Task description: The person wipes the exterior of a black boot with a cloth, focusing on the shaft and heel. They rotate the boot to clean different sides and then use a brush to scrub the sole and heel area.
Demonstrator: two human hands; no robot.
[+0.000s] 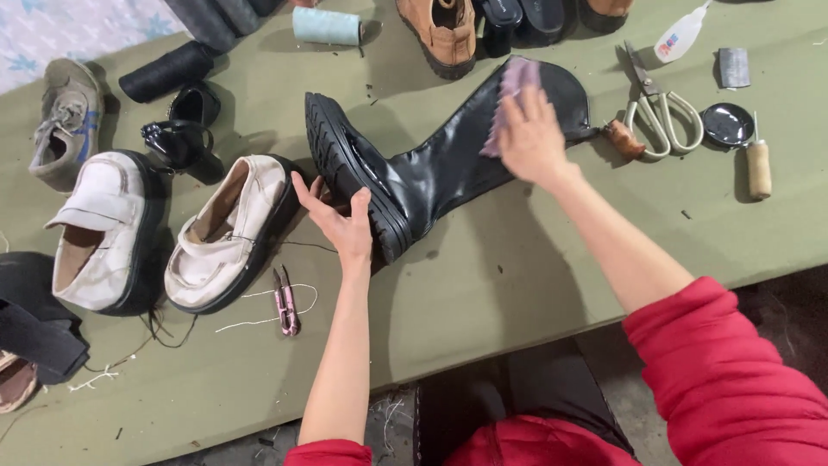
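We see tall black glossy leather boot (440, 164) lying on its side mid olive-green worktop (517, 285), sole left, shaft far right. Left hand (341, 220) braces sole, fingers spread, likely to stop it sliding. Right hand (530, 138) presses pink cloth (511, 99) flat on shaft, fingers together. Cream platform shoes (220, 229) left; pink thread snips (285, 304) near; white-handled scissors (660, 112) far right, within reach.

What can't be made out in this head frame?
- Pink cloth: mostly hidden under the right hand on the black boot; its shape is unclear.
- Boot sole under the left hand: covered by palm and fingers.
- Brown shoe: cut off by the top edge.
- Dark item: cut off by the left edge.
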